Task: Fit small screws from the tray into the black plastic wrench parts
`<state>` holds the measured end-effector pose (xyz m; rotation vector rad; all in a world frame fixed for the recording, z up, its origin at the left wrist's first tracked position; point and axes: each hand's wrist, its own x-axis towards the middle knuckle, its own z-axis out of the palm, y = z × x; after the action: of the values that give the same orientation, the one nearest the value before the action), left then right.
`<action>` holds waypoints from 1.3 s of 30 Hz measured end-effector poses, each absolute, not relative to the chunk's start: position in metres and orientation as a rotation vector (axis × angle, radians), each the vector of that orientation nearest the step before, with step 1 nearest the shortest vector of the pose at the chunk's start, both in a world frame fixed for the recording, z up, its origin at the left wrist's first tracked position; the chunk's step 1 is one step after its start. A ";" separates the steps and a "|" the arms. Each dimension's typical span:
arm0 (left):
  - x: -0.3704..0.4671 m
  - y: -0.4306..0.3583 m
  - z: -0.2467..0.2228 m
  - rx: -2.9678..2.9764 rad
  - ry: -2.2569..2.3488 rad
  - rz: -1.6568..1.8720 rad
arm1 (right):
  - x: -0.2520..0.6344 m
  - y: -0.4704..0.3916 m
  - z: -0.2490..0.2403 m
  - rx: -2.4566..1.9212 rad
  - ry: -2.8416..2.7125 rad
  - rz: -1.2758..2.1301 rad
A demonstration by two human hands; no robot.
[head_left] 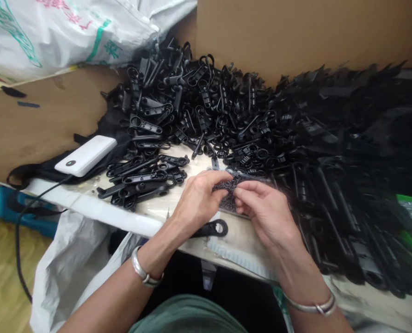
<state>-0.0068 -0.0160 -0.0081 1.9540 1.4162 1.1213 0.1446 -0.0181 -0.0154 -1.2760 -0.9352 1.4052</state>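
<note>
Both hands meet over a shallow clear tray (228,200) full of tiny dark pieces. My left hand (206,194) reaches over the tray's left side, its thumb and index finger apart, with nothing visible between them. At the tray's right side my right hand (261,203) is closed in a pinch; whatever its fingertips hold is too small to make out. A black plastic part with a ring-shaped end (220,227) lies below my left hand, near the table edge, partly hidden by the wrist.
A large heap of black plastic parts (206,97) fills the back and right of the table (240,229). On the left are a smaller pile (139,178) and a white power bank (86,156) with a cable. Cardboard (310,37) stands behind; a white sack (63,37) is back left.
</note>
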 end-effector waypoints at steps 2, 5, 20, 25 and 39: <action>-0.005 -0.018 -0.008 1.902 1.333 1.163 | 0.145 -0.020 -0.014 -1.254 -0.940 1.436; -0.002 -0.021 -0.007 1.805 1.269 1.217 | 0.144 -0.024 -0.012 -1.238 -0.977 1.416; -0.007 -0.050 0.000 0.930 1.023 1.246 | 0.154 -0.054 -0.002 -1.082 -0.849 1.624; -0.003 -0.057 0.004 0.811 1.015 1.221 | 0.146 -0.062 -0.004 -1.028 -0.795 1.659; 0.000 -0.064 0.002 0.699 0.935 1.217 | 0.142 -0.065 -0.010 -1.070 -0.921 1.469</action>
<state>0.0005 -0.0642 0.0021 0.6992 0.9353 1.2168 0.1424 -0.0654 -0.0098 -1.0695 -0.9215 1.4694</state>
